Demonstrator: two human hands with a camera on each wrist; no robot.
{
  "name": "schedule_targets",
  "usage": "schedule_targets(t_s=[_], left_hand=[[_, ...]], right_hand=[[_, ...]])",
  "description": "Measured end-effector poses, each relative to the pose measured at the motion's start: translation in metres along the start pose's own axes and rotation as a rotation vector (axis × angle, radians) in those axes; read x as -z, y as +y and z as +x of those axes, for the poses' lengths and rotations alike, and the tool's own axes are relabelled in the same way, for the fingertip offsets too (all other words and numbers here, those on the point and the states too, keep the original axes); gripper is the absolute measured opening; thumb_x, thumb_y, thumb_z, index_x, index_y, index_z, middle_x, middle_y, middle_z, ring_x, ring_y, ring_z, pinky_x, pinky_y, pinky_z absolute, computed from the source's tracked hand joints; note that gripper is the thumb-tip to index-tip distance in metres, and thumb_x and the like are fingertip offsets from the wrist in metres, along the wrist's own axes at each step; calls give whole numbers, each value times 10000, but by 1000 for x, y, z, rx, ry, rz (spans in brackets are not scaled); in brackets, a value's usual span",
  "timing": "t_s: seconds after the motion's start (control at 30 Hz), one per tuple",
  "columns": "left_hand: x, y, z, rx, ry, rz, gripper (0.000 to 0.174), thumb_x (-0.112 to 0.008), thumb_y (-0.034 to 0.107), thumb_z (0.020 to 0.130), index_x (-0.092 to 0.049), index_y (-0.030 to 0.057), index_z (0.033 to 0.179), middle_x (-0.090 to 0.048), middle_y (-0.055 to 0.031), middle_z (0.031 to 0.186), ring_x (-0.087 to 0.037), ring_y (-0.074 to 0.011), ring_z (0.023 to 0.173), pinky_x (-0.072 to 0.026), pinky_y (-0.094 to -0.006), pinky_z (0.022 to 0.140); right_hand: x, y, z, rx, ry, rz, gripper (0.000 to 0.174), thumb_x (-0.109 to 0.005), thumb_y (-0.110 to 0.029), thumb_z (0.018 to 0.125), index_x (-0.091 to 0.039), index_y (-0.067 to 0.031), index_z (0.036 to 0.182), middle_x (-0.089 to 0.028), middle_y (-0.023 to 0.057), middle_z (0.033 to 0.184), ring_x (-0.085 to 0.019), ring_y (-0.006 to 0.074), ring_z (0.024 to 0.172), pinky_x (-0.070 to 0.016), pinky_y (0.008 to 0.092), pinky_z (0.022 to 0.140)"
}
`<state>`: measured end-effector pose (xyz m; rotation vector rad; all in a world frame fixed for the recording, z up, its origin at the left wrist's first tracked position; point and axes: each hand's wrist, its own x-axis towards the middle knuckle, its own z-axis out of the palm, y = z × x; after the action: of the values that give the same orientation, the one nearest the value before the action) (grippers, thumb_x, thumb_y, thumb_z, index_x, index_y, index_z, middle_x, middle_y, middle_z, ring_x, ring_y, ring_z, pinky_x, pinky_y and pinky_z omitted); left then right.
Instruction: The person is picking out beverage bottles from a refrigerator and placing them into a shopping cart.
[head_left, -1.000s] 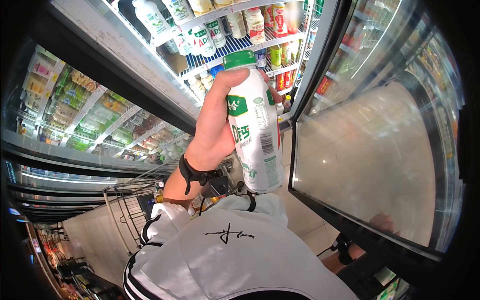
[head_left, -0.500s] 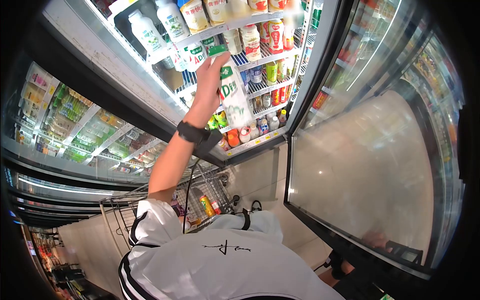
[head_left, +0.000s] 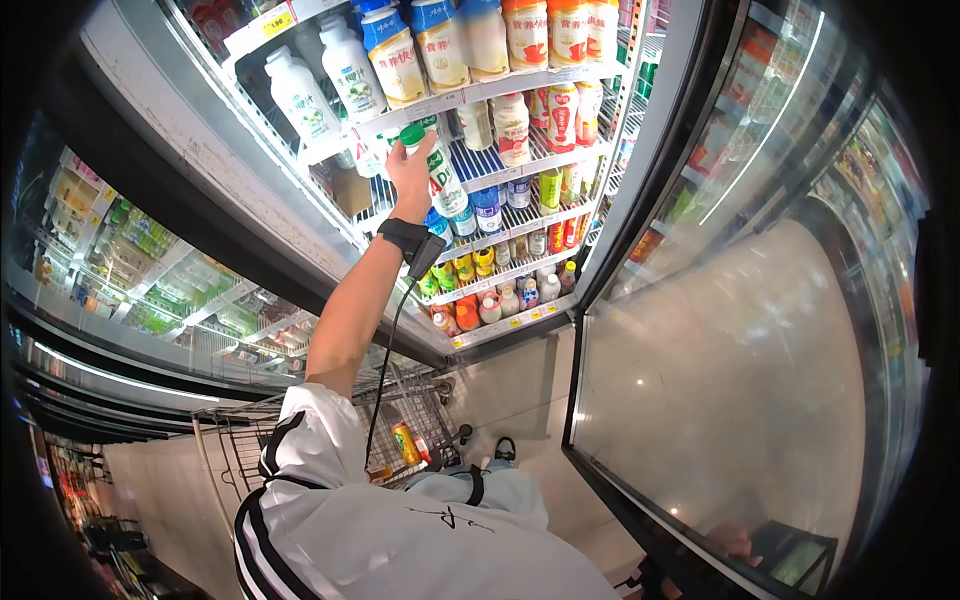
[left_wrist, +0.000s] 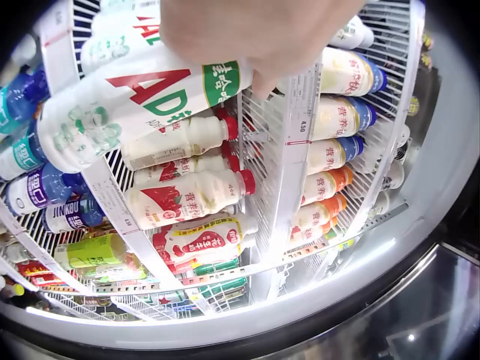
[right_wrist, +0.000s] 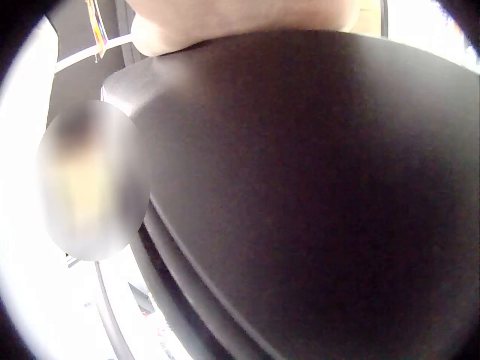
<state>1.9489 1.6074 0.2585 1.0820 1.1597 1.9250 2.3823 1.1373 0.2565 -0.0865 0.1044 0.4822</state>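
My left hand (head_left: pixel 408 178) grips a white bottle (head_left: pixel 444 187) with a green cap near its neck, at the front of a fridge shelf. In the left wrist view the fingers of my left hand (left_wrist: pixel 259 30) cover the cap end of the bottle (left_wrist: pixel 82 112), which lies across the picture with its red AD lettering showing. My right hand (head_left: pixel 732 541) shows dimly through the glass door (head_left: pixel 720 330), low on the right. In the right wrist view part of my right hand (right_wrist: pixel 240 16) lies at the edge of a dark surface (right_wrist: pixel 300 165); its fingers are hidden.
Wire shelves hold bottles with blue caps (head_left: pixel 440 50), red-capped bottles (head_left: pixel 511 130) and small bottles (head_left: pixel 490 307) on the bottom level. A metal cart (head_left: pixel 240 450) with a yellow can (head_left: pixel 405 443) stands below. The glass door stands open at the right.
My left hand has carried the bottle from close to my chest forward to the shelf. More of the fridge and the cart shows now. The right hand stays low behind the door.
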Motion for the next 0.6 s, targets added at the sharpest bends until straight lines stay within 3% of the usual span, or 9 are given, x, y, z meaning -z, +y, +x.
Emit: schedule_targets(t_s=[0.37, 0.47, 0.6], left_hand=[[-34, 14, -17, -15, -111, -35, 309, -790, 151, 802, -646, 15, 1040, -676, -28, 942, -586, -83, 806, -461, -254, 724], [-39, 8, -14, -199, -148, 230, 399, -802, 170, 764, -652, -22, 1080, -694, -67, 934, -615, -131, 821, -481, -288, 779], [-36, -4, 3, -320, -135, 340, 407, -807, 182, 746, -662, -39, 1056, -714, -135, 933, -646, -170, 837, -492, -317, 799]], right_hand=[[5, 13, 22, -4, -148, -217, 375, -345, -340, 1024, -426, -89, 759, -379, 30, 724, -387, 164, 682, -376, 327, 657], [5, 15, 28, -3, -189, -279, 365, -354, -339, 1020, -432, -89, 766, -383, 31, 730, -394, 165, 688, -380, 327, 664], [6, 15, 31, 2, -235, -361, 353, -365, -338, 1014, -440, -89, 776, -389, 33, 737, -402, 166, 697, -386, 327, 674]])
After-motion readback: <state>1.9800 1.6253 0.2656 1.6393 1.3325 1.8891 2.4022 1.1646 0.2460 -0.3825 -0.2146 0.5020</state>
